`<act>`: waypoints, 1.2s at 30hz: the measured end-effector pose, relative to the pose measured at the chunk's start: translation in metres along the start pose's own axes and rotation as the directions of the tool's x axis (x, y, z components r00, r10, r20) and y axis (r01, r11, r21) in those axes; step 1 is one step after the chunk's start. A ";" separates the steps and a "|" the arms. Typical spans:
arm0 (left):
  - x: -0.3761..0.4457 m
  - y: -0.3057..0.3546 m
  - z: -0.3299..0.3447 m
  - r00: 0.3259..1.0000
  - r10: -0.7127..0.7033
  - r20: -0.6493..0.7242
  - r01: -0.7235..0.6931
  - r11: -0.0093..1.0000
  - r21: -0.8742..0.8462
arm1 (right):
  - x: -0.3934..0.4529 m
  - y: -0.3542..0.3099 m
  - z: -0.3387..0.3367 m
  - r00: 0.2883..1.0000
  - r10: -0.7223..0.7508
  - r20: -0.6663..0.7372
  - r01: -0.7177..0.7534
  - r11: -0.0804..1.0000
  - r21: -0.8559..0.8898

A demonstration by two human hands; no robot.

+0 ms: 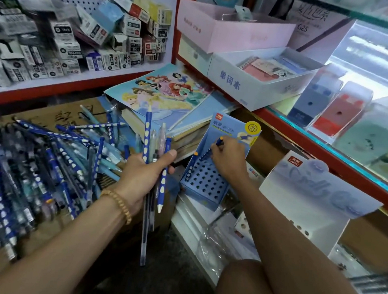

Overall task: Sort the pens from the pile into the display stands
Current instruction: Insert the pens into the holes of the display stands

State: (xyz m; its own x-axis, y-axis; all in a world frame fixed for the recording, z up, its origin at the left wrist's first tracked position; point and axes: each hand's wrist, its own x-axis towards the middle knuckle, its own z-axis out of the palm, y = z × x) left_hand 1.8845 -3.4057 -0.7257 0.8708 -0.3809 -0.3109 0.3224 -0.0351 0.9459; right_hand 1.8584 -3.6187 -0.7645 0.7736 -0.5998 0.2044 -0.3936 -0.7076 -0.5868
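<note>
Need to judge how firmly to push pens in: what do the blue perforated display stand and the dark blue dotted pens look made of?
Blue perforated display stand: looks like printed card, matte, with folded edges and punched round holes; probably flexes under pressure. Dark blue dotted pens, a bunch gripped in the left hand: likely plastic barrels, slight sheen, white oval grip marks. The right hand pinches one over the stand.

- The blue display stand [205, 189] looks like matt printed cardboard.
- The pens [33, 170] in the pile have smooth, slightly glossy plastic barrels.
- The picture book [160, 91] has a glossy paper cover.
- The brown box [59, 114] under the pile is plain, matt cardboard.
- The bracelet [118, 202] is of shiny golden beads.
</note>
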 end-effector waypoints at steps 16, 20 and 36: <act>-0.005 -0.003 0.004 0.991 0.004 0.132 -0.009 0.999 0.040 | 0.005 -0.002 0.017 0.992 0.126 0.016 -0.127 0.989 0.080; -0.006 -0.003 0.006 0.979 0.009 0.204 -0.010 1.000 0.005 | -0.017 -0.012 -0.012 0.992 0.114 -0.051 -0.105 0.983 0.150; 0.004 -0.007 0.005 0.992 0.032 0.123 -0.035 0.999 0.020 | -0.038 -0.043 -0.071 0.954 0.271 -0.126 -0.107 0.703 0.703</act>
State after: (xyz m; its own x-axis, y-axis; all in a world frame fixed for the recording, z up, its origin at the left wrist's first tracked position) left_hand 1.8842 -3.4114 -0.7331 0.8283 -0.4927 -0.2669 0.2848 -0.0402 0.9578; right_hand 1.8101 -3.5921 -0.6915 0.5693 -0.8110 0.1346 -0.0108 -0.1711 -0.9852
